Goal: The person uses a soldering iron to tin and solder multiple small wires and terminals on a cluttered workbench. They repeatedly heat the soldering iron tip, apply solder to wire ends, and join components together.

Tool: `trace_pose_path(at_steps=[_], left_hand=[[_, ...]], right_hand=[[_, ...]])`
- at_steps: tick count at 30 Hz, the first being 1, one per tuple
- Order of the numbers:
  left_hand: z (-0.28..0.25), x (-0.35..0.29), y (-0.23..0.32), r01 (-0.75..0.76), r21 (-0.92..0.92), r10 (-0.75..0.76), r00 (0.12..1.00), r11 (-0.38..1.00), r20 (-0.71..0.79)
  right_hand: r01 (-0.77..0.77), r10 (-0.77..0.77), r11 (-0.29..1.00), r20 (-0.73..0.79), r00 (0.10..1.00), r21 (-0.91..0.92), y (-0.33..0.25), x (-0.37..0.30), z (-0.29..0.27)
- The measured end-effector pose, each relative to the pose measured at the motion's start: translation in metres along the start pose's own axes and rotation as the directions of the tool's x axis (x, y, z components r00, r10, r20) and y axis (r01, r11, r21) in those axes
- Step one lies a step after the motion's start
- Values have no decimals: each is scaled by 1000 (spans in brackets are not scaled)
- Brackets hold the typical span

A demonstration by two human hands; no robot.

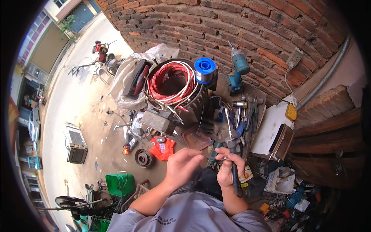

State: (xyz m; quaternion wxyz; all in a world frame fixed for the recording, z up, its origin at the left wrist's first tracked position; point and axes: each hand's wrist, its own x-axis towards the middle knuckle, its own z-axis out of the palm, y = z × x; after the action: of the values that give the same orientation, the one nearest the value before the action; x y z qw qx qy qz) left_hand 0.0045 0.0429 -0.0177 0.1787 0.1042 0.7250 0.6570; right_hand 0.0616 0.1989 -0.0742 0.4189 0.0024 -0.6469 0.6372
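My right hand (231, 170) grips the black handle of a soldering iron (235, 176), which stands nearly upright with its metal shaft pointing away from me. My left hand (181, 166) is raised beside it, thumb and fingertips close together; whatever they may pinch is too small to make out. Beyond both hands, a coil of red and white cable (170, 83) rests on a ribbed motor housing (199, 102). Some bare-ended leads hang over its near side. A blue spool of silvery solder wire (205, 69) sits on the housing's right rim, and a thin strand hangs below it.
A teal cordless drill (236, 71) stands behind the tools near the brick wall (216, 27). Pliers (253, 114) and other hand tools lie at right. On the ground are a red plastic bag (162, 150), a round metal part (144, 158) and a green container (119, 183).
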Motion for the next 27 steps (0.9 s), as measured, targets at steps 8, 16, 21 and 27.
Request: trace_pose_path(at_steps=[8,16,21,27], left_hand=[[12,6,40,82,166,-107,984,983,144],[11,9,57,-264,357,239,964,896,112],[12,1,45,-291,343,332,941,893,-67],[21,-2,54,-126,387,183,977,913,-114]], right_hand=[[185,-141,981,418,898,-67,-11,62,-15],[137,-134,990,382,915,18,2,65,-17],[80,-80,997,330,940,15,10,58,-14],[108,-106,994,345,932,14,10,62,-4]])
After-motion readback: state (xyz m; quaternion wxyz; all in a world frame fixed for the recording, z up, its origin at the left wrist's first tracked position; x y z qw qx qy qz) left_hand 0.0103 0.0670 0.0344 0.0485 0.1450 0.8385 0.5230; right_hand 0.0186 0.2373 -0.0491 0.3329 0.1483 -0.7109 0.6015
